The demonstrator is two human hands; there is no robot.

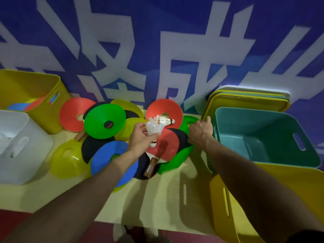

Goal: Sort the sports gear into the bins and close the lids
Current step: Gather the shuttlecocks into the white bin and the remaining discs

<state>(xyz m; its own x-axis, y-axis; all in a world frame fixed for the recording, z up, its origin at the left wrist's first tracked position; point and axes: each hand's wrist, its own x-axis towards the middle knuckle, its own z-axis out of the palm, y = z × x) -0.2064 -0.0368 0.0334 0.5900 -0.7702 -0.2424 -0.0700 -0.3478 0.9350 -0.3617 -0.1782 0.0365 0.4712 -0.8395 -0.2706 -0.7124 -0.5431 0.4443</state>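
A heap of flat disc cones lies mid-table: green (103,123), red (164,109), blue (105,160), yellow (66,158). Table tennis paddles, one red-faced (166,149), lie among them. My left hand (142,137) grips a white shuttlecock (154,128) over the paddle. A second shuttlecock (164,121) lies on the red cone just beyond it. My right hand (201,130) reaches down, fingers curled, at the heap's right edge beside a green cone (189,123); what it holds is hidden. Open bins stand around: teal (263,137), yellow (26,88), white (15,149).
A stack of lids (245,100) leans against the blue banner wall behind the teal bin. Another yellow bin (289,199) stands at the front right under my right forearm. The far-left yellow bin holds some cones. The table's front edge runs near the bottom.
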